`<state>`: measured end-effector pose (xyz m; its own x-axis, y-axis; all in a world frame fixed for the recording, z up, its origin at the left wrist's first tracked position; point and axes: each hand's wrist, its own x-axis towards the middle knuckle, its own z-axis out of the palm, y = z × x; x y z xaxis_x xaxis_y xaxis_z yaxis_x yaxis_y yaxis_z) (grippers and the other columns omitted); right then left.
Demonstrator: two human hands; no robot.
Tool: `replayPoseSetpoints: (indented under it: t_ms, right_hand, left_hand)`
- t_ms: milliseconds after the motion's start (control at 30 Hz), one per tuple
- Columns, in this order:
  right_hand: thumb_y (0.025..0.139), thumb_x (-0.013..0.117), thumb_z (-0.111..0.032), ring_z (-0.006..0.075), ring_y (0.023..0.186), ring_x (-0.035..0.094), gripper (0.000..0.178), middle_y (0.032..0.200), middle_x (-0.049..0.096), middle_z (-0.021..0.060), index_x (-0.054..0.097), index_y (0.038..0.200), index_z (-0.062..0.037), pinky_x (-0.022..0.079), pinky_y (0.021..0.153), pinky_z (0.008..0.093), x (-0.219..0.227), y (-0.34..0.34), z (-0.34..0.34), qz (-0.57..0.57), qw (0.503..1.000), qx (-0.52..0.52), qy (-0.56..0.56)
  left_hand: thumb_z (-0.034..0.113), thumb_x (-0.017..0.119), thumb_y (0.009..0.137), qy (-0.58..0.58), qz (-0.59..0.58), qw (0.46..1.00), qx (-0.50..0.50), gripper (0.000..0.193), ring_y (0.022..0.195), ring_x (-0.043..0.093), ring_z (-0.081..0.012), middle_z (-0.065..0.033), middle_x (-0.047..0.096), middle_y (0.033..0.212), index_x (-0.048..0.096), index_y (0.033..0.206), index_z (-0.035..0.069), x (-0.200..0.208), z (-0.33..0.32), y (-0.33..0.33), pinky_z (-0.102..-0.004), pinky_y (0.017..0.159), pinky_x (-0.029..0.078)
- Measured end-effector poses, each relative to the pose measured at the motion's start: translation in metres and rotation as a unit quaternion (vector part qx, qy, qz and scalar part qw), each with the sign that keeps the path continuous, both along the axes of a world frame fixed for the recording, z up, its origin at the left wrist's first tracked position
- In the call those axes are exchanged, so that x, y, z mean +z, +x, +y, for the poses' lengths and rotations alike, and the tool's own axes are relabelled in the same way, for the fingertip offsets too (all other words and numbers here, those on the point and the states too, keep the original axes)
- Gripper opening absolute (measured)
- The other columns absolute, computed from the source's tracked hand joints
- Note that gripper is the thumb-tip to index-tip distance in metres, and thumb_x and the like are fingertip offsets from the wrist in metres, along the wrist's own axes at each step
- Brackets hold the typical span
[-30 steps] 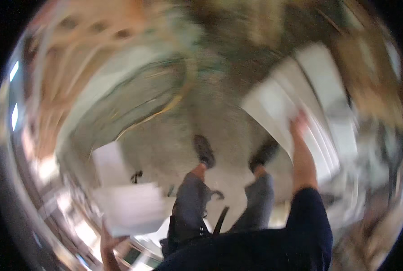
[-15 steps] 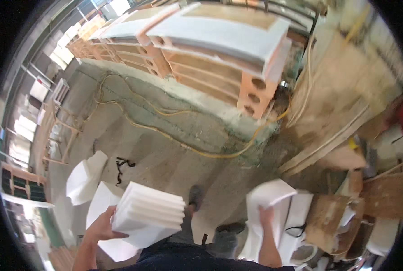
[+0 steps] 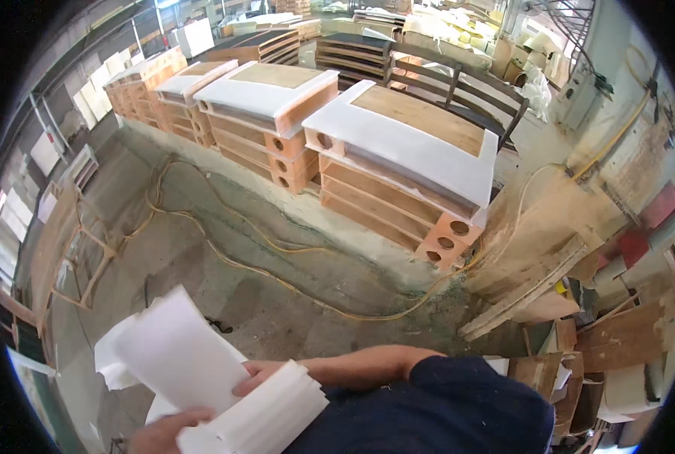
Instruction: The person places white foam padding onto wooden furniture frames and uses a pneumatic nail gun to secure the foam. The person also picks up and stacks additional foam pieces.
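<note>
White foam sheets are between my hands at the lower left. My left hand [image 3: 172,430] grips a stack of folded or layered foam sheets [image 3: 269,415], held close to my body. My right arm reaches across my front, and my right hand [image 3: 258,375] is closed on the lower edge of a broad foam sheet [image 3: 182,349] that stands tilted up beside the stack. Part of the right hand's fingers is hidden behind the stack. Behind the raised sheet, another white foam piece [image 3: 114,365] lies lower down, partly covered.
A row of wooden frames with round holes and white foam tops [image 3: 417,121] stands on a low ledge ahead. A yellow hose [image 3: 277,286] runs across the concrete floor. Cardboard boxes [image 3: 534,376] and a wooden plank [image 3: 522,291] are at the right.
My right hand has left the foam at the lower right and come across to the left. A broad sheet now stands raised beside the stack. My view has lifted toward the frames.
</note>
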<state>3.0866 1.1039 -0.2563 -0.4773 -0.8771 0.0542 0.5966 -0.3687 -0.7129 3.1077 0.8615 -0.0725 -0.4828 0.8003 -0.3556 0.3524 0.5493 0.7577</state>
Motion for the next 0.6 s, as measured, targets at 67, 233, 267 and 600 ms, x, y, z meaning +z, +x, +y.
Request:
replayPoseSetpoints:
  t_ms: [67, 233, 267, 600]
  right_hand:
    - [0.087, 0.063, -0.019, 0.0118, 0.090, 0.062, 0.039, 0.104, 0.065, 0.0041, 0.055, 0.120, -0.0012, 0.049, 0.080, 0.0296, -0.025, -0.024, -0.033, -0.042, 0.995, 0.076, -0.055]
    - [0.089, 0.061, -0.019, 0.0129, 0.087, 0.063, 0.034, 0.103, 0.065, 0.0043, 0.056, 0.119, -0.0029, 0.051, 0.077, 0.0306, -0.014, -0.080, -0.056, -0.118, 0.980, 0.151, -0.056]
    - [0.089, 0.060, -0.020, 0.0133, 0.087, 0.063, 0.034, 0.103, 0.065, 0.0047, 0.056, 0.119, -0.0031, 0.051, 0.077, 0.0312, -0.023, -0.096, -0.055, -0.111, 0.982, 0.144, -0.050]
    - [0.091, 0.059, -0.017, 0.0171, 0.087, 0.063, 0.029, 0.102, 0.064, 0.0064, 0.056, 0.116, -0.0025, 0.053, 0.077, 0.0352, -0.051, -0.341, 0.055, -0.114, 0.915, -0.382, 0.066]
  left_hand:
    - [0.044, 0.089, 0.052, 0.105, 0.106, 0.988, 0.034, 0.088, 0.094, 0.061, -0.0246, -0.0141, 0.061, 0.108, 0.053, 0.120, -0.001, 0.040, 0.011, -0.035, -0.0355, 0.083, 0.047]
    - [0.018, 0.068, 0.080, 0.211, 0.198, 0.955, -0.058, 0.053, 0.087, 0.064, -0.0234, -0.0135, 0.064, 0.100, 0.049, 0.127, 0.003, 0.041, 0.167, -0.190, -0.0343, 0.077, 0.051]
    - [0.018, 0.067, 0.083, 0.218, 0.111, 0.967, -0.069, 0.050, 0.089, 0.064, -0.0226, -0.0141, 0.064, 0.103, 0.048, 0.127, 0.003, 0.028, 0.201, -0.223, -0.0339, 0.079, 0.051]
    - [0.013, 0.078, 0.070, 0.287, 0.414, 0.830, 0.239, 0.074, 0.114, 0.052, -0.0233, -0.0132, 0.056, 0.122, 0.042, 0.134, 0.002, -0.088, 0.212, -0.446, -0.0364, 0.101, 0.038]
